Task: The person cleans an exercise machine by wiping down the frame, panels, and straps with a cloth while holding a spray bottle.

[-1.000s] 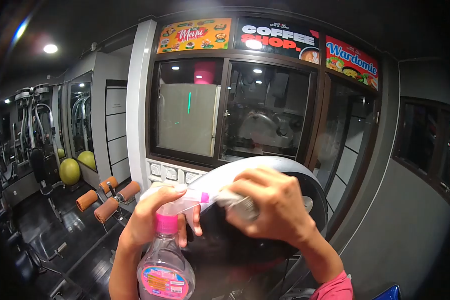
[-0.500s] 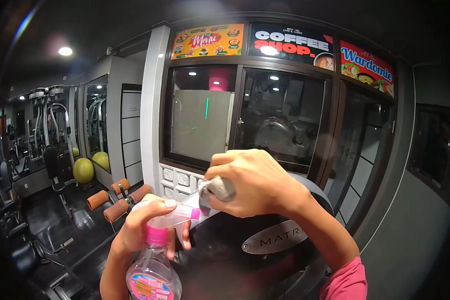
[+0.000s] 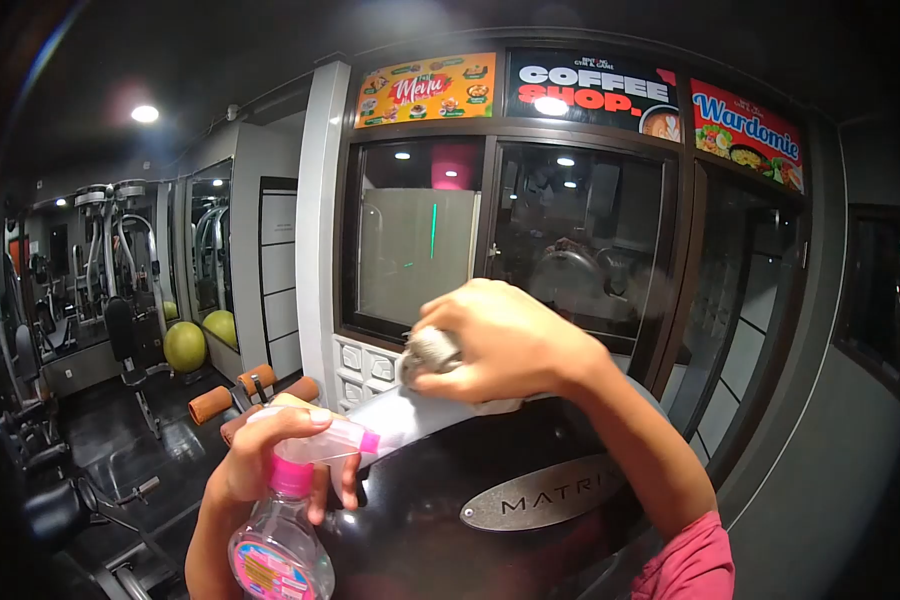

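My left hand [image 3: 260, 445] is wrapped round the neck of a clear spray bottle [image 3: 280, 550] with a pink collar and nozzle tip and a pink and blue label. Its nozzle points right, towards a black machine [image 3: 400, 510] with a silver oval "MATRIX" plate [image 3: 540, 493]. In my right hand [image 3: 500, 340] is a bunched greyish cloth [image 3: 433, 355], held at the machine's light grey top edge [image 3: 400, 415]. Whether the cloth presses on that edge is hard to tell, as my fingers partly cover it.
Orange-brown padded rollers [image 3: 220, 404] of a bench stand at left. Behind them are a green exercise ball [image 3: 185, 346] and weight machines [image 3: 110, 260]. A window [image 3: 580, 240] with a white patterned wall [image 3: 365, 362] below it stands beyond the machine, under food signs [image 3: 425, 90].
My view has shifted, so the room sits lower and further right. My right hand with the cloth is further up the machine's edge; the bottle appears slightly lower left, still gripped.
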`<action>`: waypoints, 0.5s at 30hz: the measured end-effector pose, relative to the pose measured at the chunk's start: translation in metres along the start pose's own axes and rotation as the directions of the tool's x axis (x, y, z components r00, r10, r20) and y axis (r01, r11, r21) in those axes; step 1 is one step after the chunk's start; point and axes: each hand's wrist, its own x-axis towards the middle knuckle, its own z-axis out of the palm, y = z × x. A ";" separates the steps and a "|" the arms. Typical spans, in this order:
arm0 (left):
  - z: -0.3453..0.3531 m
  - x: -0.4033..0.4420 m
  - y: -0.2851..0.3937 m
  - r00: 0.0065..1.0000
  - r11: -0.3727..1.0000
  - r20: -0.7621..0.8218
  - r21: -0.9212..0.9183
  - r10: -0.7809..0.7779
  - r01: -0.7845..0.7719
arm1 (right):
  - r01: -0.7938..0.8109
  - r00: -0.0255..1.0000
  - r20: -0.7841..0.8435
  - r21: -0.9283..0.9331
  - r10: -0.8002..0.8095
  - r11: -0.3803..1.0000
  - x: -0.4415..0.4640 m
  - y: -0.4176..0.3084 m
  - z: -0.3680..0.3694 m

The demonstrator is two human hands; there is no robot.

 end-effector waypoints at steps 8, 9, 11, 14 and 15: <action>-0.001 0.001 -0.004 0.999 0.999 -0.015 -0.019 0.043 -0.043 | -0.177 0.980 -0.083 0.039 0.180 0.983 -0.051 0.027 -0.022; 0.000 0.002 -0.004 0.999 0.999 -0.024 -0.034 0.033 -0.033 | -0.237 0.967 -0.094 0.023 0.238 0.971 -0.062 0.027 -0.027; 0.002 0.003 -0.003 0.999 0.999 -0.036 -0.048 0.023 -0.025 | -0.373 0.925 -0.066 0.025 0.374 0.927 -0.074 0.025 -0.036; 0.005 0.006 -0.002 0.999 0.998 -0.053 -0.060 0.007 -0.011 | -0.295 0.944 -0.152 0.012 0.293 0.956 -0.072 0.023 -0.024; 0.004 0.006 -0.001 0.999 0.998 -0.046 -0.054 0.015 -0.018 | -0.230 0.953 -0.210 -0.025 0.220 0.973 -0.067 0.020 -0.018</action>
